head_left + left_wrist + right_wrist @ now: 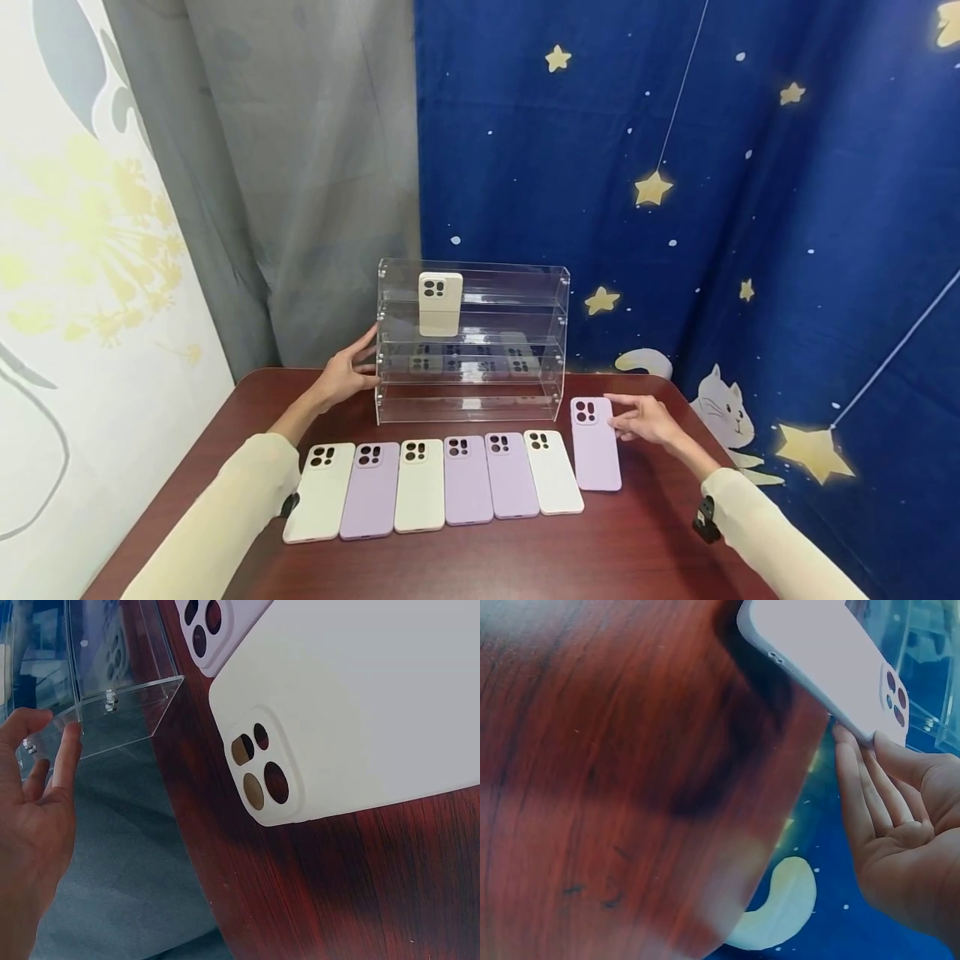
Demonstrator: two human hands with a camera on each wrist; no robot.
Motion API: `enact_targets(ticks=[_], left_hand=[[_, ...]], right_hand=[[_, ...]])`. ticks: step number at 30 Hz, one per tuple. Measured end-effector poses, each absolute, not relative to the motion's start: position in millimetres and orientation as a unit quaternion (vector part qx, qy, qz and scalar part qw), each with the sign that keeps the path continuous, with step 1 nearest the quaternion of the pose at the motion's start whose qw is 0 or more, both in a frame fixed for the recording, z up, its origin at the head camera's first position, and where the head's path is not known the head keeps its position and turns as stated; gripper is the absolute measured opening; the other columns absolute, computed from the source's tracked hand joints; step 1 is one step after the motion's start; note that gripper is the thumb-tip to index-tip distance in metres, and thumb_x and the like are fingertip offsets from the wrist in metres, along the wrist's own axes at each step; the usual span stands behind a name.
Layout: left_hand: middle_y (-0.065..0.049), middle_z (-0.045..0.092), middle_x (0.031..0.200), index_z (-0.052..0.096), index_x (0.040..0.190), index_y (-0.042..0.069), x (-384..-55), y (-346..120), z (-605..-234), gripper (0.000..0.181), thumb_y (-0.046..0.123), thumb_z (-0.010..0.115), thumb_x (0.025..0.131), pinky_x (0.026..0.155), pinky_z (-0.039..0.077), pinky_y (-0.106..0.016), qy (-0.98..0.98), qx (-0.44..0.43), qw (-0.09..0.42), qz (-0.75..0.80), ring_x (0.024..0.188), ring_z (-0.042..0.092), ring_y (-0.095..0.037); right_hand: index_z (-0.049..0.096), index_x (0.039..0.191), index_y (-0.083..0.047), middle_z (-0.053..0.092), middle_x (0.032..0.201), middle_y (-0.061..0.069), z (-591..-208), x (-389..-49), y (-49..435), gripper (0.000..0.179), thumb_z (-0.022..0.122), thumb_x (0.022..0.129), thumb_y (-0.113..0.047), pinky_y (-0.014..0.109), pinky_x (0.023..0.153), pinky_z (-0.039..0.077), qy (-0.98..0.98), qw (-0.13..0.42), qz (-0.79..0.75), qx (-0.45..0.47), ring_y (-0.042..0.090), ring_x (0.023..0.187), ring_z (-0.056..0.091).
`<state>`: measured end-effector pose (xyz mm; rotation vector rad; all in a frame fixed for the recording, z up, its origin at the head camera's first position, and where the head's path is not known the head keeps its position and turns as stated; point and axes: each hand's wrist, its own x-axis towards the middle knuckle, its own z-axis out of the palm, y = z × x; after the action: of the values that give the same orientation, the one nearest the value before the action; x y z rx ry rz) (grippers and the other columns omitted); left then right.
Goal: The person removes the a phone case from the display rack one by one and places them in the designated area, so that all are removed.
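My right hand (645,418) pinches a lilac phone case (597,454) at its upper right edge, thumb on one face and fingers behind. The right wrist view shows this case (817,656) tilted, with its camera cutouts beside the thumb. At the left side of a clear acrylic tiered display rack (472,407), my left hand (348,377) rests its fingers against the side panel. In the left wrist view those fingers (66,761) are spread and loosely bent. One cream phone case (440,304) stands in the rack's upper part, left of centre.
In front of the rack lies a row of cream and lilac cases, from a cream case (321,493) at the left to a white case (555,473) at the right. The dark red table (480,571) ends at curtains behind.
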<state>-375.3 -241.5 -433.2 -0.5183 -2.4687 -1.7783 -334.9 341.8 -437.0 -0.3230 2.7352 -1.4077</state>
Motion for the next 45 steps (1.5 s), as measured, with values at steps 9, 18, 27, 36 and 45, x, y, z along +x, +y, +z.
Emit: enact_targets(ticks=[9, 18, 27, 36, 45], left_hand=[[-0.027, 0.031, 0.164, 0.016, 0.168, 0.033, -374, -241, -432, 0.108, -0.016, 0.071, 0.088, 0.087, 0.062, -0.032, -0.807, -0.159, 0.023, -0.568, 0.133, 0.053, -0.051], [-0.03, 0.028, 0.164, 0.014, 0.168, 0.03, -375, -240, -433, 0.107, -0.014, 0.07, 0.089, 0.087, 0.063, -0.033, -0.805, -0.166, 0.022, -0.569, 0.134, 0.052, -0.051], [-0.028, 0.029, 0.165, 0.015, 0.168, 0.029, -374, -240, -432, 0.107, -0.015, 0.07, 0.089, 0.088, 0.063, -0.035, -0.808, -0.161, 0.022, -0.567, 0.134, 0.051, -0.052], [-0.027, 0.03, 0.165, 0.014, 0.168, 0.032, -375, -240, -433, 0.108, -0.013, 0.072, 0.089, 0.088, 0.063, -0.037, -0.817, -0.159, 0.025, -0.553, 0.132, 0.055, -0.048], [-0.027, 0.029, 0.165, 0.015, 0.168, 0.033, -374, -241, -432, 0.107, -0.013, 0.072, 0.09, 0.089, 0.063, -0.038, -0.813, -0.164, 0.022, -0.558, 0.134, 0.051, -0.052]], right_hand=[[0.062, 0.137, 0.009, 0.077, 0.092, 0.022, -457, -335, 336, 0.049, 0.076, 0.09, 0.003, 0.045, 0.067, 0.066, 0.882, 0.038, -0.466, -0.057, 0.027, 0.072, 0.076], [0.067, 0.129, 0.011, 0.077, 0.086, 0.021, -473, -332, 329, 0.044, 0.078, 0.087, 0.004, 0.039, 0.061, 0.066, 0.882, 0.04, -0.469, -0.031, 0.023, 0.066, 0.075], [0.069, 0.126, 0.012, 0.076, 0.083, 0.02, -481, -331, 329, 0.042, 0.079, 0.086, 0.004, 0.035, 0.056, 0.064, 0.887, 0.033, -0.461, -0.017, 0.021, 0.062, 0.074], [0.074, 0.116, 0.009, 0.076, 0.077, 0.017, -484, -332, 331, 0.036, 0.084, 0.083, -0.001, 0.034, 0.055, 0.064, 0.894, 0.01, -0.447, -0.008, 0.022, 0.06, 0.074], [0.077, 0.112, 0.008, 0.077, 0.076, 0.013, -488, -329, 333, 0.035, 0.087, 0.081, -0.004, 0.032, 0.054, 0.063, 0.893, -0.015, -0.449, -0.007, 0.023, 0.061, 0.075]])
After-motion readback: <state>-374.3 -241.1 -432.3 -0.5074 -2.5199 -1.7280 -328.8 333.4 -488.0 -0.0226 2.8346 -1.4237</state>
